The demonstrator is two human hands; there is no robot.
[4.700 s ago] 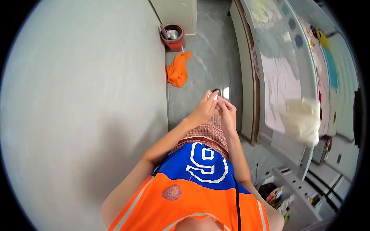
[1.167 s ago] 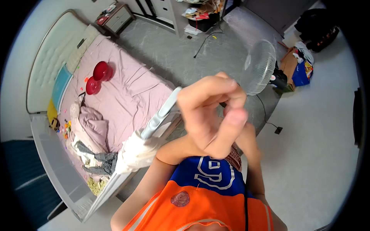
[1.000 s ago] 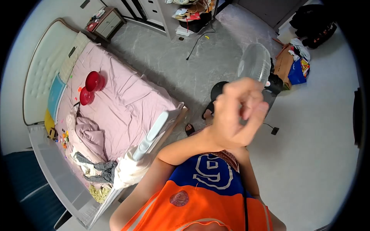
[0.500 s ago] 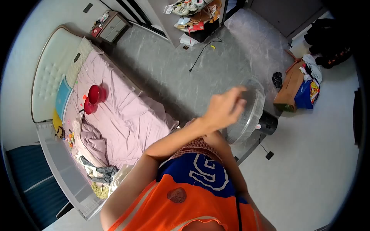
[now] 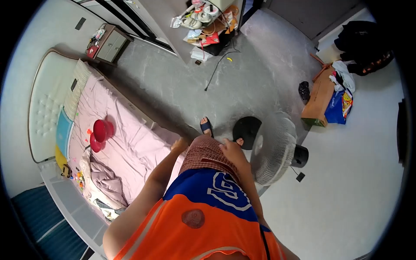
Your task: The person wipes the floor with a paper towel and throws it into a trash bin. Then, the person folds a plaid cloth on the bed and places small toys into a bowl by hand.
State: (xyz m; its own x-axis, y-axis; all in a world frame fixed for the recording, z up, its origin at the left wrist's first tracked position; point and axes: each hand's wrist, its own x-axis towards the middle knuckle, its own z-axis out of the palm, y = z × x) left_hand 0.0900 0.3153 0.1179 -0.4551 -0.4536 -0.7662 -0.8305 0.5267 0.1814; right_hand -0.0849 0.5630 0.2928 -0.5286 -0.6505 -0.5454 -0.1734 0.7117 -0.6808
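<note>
My left hand (image 5: 179, 145) hangs empty beside the pink bed sheet (image 5: 134, 134), its fingers loosely bent and apart. Over the right leg of the checked shorts (image 5: 201, 151), my right hand (image 5: 229, 150) is also empty, with its fingers loosely apart. To the right of that hand stands a fan with a wire-mesh cage (image 5: 277, 151); neither hand touches it. The round black fan base (image 5: 247, 132) lies on the floor by my right foot. Two red bowls (image 5: 102, 131) sit on the bed.
A cardboard box (image 5: 320, 97) with bags beside it stands at the right wall. Shoes and bags fill a shelf (image 5: 206, 26) ahead. A black cable (image 5: 213, 78) lies across the grey floor (image 5: 160, 73). A nightstand (image 5: 112, 45) is beyond the bed.
My left hand has swung back from in front of the fan cage to the bed side. My right hand, hidden before, now shows. The view has shifted, bringing my feet and the fan base into sight.
</note>
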